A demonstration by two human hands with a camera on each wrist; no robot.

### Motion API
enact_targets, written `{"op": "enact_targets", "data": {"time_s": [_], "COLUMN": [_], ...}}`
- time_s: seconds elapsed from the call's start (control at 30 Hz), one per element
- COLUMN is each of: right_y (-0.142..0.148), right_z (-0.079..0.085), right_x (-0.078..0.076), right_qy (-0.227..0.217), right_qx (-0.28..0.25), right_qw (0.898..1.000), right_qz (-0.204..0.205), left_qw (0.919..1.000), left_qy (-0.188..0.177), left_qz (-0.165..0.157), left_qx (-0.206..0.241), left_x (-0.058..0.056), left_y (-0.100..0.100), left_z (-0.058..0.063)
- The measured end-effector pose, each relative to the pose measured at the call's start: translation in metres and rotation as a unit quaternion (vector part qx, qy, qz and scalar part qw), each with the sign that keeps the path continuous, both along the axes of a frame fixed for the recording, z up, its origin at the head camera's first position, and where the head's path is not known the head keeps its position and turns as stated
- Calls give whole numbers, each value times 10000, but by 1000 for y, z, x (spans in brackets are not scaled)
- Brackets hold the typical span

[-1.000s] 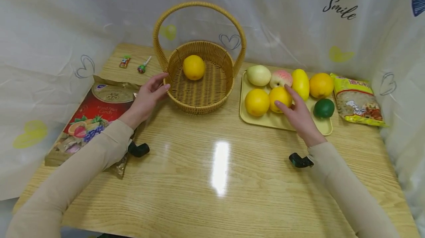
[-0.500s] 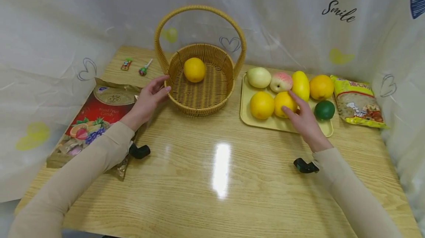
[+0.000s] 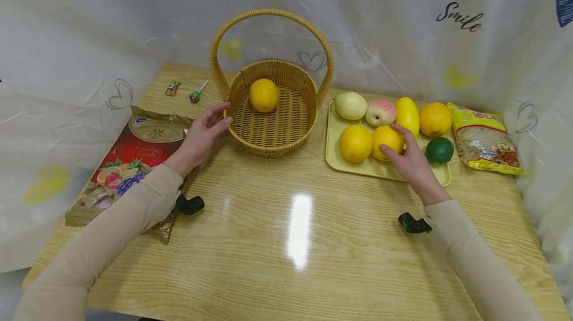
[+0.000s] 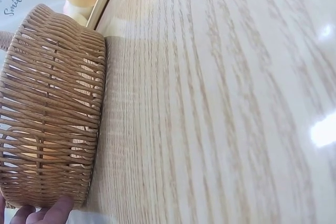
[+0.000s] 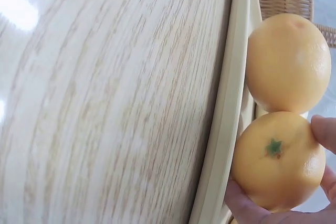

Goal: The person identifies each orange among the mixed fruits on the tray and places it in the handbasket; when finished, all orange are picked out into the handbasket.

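Observation:
My left hand [image 3: 202,136] holds the left side of a round wicker basket [image 3: 268,149], its thumb and fingers at the rim below the tall handle. One orange [image 3: 264,95] lies inside. In the left wrist view, fingertips [image 4: 59,211] touch the basket's woven wall [image 4: 50,108]. On the right, my right hand [image 3: 412,164] grips an orange [image 5: 278,161] with a green star-shaped stem mark, thumb on one side and fingers on the other. That orange sits at the front of a yellow tray [image 3: 344,165], touching another orange [image 5: 289,64].
The tray also bears a pale green fruit [image 3: 351,106], a peach [image 3: 381,112], a mango [image 3: 407,116], another orange [image 3: 435,119] and a dark green fruit [image 3: 439,150]. A yellow food bag [image 3: 485,139] lies right; a candy bag [image 3: 139,152], lollipop [image 3: 197,93] and small candy [image 3: 172,87] lie left.
My right hand and both front oranges have shifted slightly to the right on the tray, mostly in the first half second. The left hand stays at the basket.

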State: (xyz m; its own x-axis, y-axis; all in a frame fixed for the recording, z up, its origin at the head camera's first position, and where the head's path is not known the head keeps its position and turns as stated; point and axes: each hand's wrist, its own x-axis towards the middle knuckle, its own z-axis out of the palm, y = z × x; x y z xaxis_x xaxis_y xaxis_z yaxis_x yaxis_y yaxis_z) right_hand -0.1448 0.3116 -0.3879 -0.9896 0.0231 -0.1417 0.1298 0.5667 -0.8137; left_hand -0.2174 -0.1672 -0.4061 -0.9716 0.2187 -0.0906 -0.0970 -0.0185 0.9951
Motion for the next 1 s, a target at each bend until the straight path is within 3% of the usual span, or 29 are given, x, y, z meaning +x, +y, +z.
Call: {"op": "enact_targets", "data": {"time_s": [0.07,0.17,0.3,0.47,0.63,0.83,1.0], "right_y": [-1,-2,-3,-8,-16,-28,-39], "right_z": [0,0,-1,7,27,47,57], "right_x": [1,1,3,6,8,8,10], "right_qy": [9,42,322,768,1015,1048,759], "right_qx": [14,-7,60,263,204,-48,-308], "right_qw": [10000,10000,9995,9966,9939,9943,9966], "right_qz": [-8,-30,-15,-167,-370,-172,-30], "left_qw": [10000,10000,9999,10000,9999,9999,9999], "left_qy": [13,-43,-131,10,106,90,81], "left_qz": [6,-8,-40,30,61,60,56], "left_qx": [17,60,29,-42,-48,75,116], "left_x": [0,6,9,1,0,1,1], "left_y": [1,3,6,4,2,1,1], "left_z": [1,10,18,5,2,2,1]}}
